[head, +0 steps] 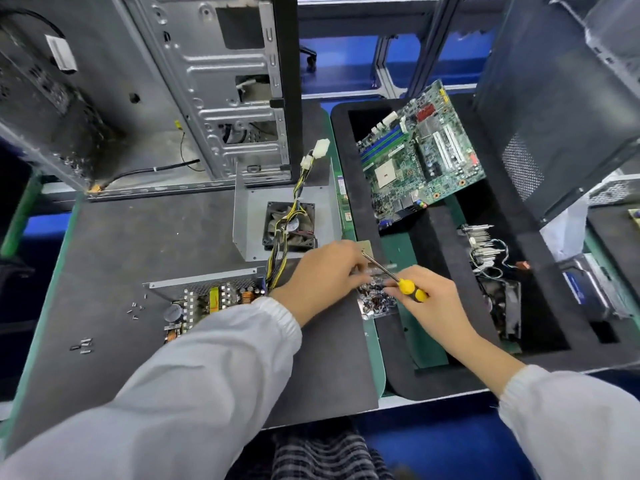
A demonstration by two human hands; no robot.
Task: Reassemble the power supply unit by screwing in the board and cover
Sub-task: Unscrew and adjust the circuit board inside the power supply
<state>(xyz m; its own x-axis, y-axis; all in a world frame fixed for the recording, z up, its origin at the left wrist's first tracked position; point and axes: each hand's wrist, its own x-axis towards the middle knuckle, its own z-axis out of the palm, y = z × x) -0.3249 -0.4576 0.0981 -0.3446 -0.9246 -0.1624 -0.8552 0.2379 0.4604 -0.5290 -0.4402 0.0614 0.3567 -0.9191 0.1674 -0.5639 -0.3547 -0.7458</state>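
A dark grey mat covers the green-edged tabletop (52,271), with an open grey metal computer case (194,98) at the back left and a black foam tray (398,375) holding a green motherboard (419,157) at the right. The open power supply board in its metal base (207,299) lies left of the hands, partly under the left sleeve, and its fan-fitted grey metal cover (249,220) sits just beyond. The left hand (318,275) pinches a clear plastic bag of screws (375,299), while the right hand (433,303) grips a yellow-handled screwdriver (408,287) over it.
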